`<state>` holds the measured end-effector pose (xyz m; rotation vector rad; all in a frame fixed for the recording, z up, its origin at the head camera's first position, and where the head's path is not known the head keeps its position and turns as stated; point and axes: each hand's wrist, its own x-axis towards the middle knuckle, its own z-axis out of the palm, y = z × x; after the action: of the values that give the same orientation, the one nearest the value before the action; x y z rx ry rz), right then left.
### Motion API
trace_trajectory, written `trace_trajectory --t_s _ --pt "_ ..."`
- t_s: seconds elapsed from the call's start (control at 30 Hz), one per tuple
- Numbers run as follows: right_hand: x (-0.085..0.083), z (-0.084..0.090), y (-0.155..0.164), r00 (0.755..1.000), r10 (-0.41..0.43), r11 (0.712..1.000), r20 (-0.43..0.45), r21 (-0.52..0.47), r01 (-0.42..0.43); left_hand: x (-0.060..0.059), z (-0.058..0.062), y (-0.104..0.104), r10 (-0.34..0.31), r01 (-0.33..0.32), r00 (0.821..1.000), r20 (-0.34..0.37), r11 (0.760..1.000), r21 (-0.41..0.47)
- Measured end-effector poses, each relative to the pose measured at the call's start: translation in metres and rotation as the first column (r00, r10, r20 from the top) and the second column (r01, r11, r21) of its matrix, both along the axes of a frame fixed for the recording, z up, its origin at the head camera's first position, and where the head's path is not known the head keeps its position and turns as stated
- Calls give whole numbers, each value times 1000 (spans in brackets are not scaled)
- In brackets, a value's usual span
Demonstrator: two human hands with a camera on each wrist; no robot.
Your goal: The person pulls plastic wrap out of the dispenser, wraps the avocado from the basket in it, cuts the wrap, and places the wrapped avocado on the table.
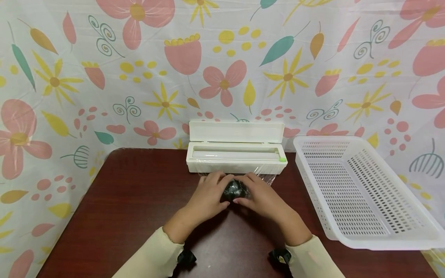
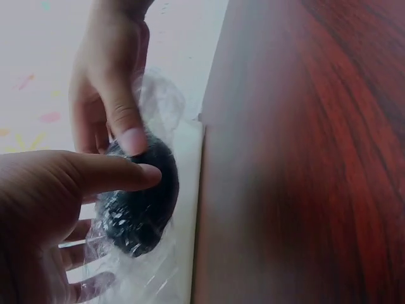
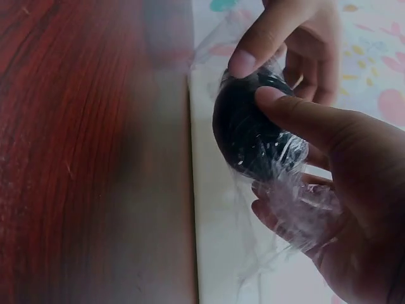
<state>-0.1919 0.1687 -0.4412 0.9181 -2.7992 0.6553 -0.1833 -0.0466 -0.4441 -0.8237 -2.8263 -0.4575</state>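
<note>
Between both hands, in front of the film box, is a dark, glossy, rounded thing (image 1: 233, 190); its exact kind is unclear. Clear cling film (image 3: 300, 212) lies wrinkled over part of it. My left hand (image 1: 208, 193) holds its left side, thumb on the near face and fingers behind. From the right, my right hand (image 1: 265, 197) grips it likewise. In the left wrist view the two thumbs press close together on the dark thing (image 2: 158, 212). Film stretches from the thing back to the white cling film box (image 1: 236, 168), whose lid stands open.
Inside the box lies a film roll (image 1: 236, 155), and a small green piece (image 1: 283, 159) sits at its right end. A white perforated basket (image 1: 314, 193) stands at the right of the dark red table (image 1: 139, 200). Behind hangs a flowered cloth (image 1: 222, 50).
</note>
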Motion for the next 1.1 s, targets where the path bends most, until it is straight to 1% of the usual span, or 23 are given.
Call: trace_trajectory --t_s 0.13,0.23,0.43,0.57,0.67,0.8,0.93,1.1 --pt "-3 -3 0 1000 1 1000 9 -16 -1 -3 -3 4 7 -9 999 -42 999 -32" --pt "-4 -4 0 1000 -11 1000 19 -25 11 -9 -5 5 11 -13 999 -50 999 -30" --pt "-6 -5 -2 999 -30 998 34 -59 32 -20 -8 6 20 -20 1000 0 999 45" --pt "-8 -6 -4 999 -44 995 -2 -88 44 -25 -10 5 31 -32 999 20 997 73" --pt "-10 -9 -5 997 -67 995 -31 -76 64 -27 -12 5 38 -41 999 37 996 83" --pt "-14 -10 -6 996 -88 995 -33 -57 86 -31 -13 6 56 -63 996 67 991 118" --pt "-19 -13 -5 994 -107 993 -27 -58 105 -35 -14 8 75 -83 995 59 986 145" --pt "-23 -16 -3 994 -111 992 -9 -62 110 -38 -17 9 91 -93 996 22 986 139"
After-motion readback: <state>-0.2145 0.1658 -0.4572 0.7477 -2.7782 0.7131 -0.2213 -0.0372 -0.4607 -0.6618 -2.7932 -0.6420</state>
